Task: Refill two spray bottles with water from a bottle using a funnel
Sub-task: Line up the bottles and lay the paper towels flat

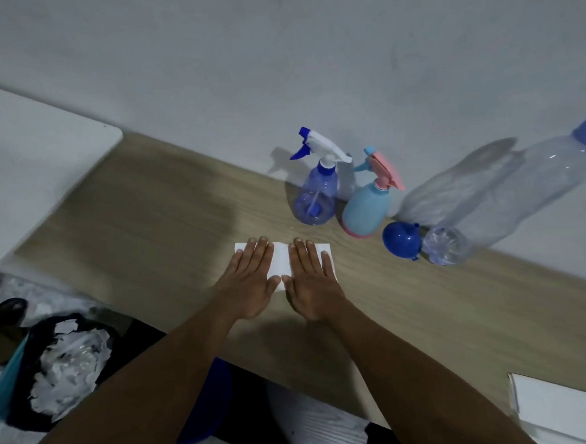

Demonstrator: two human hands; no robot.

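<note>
Two spray bottles stand against the wall: a clear blue spray bottle [314, 193] with a white and blue trigger, and to its right a light blue spray bottle [366, 210] with a pink trigger. A blue funnel [402, 242] lies on the wooden table [148, 230] beside a tall clear water bottle [510, 201] with a blue cap. My left hand [250, 282] and my right hand [312, 282] rest flat, fingers straight, side by side on a white paper [282, 260], in front of the spray bottles. Neither hand holds anything.
A white board [24, 162] lies at the table's far left. A white object [563, 407] sits at the near right edge. Below the table's left side stands a dark bin [63, 366] with crumpled white paper, and a blue object [210, 405] is under the table edge.
</note>
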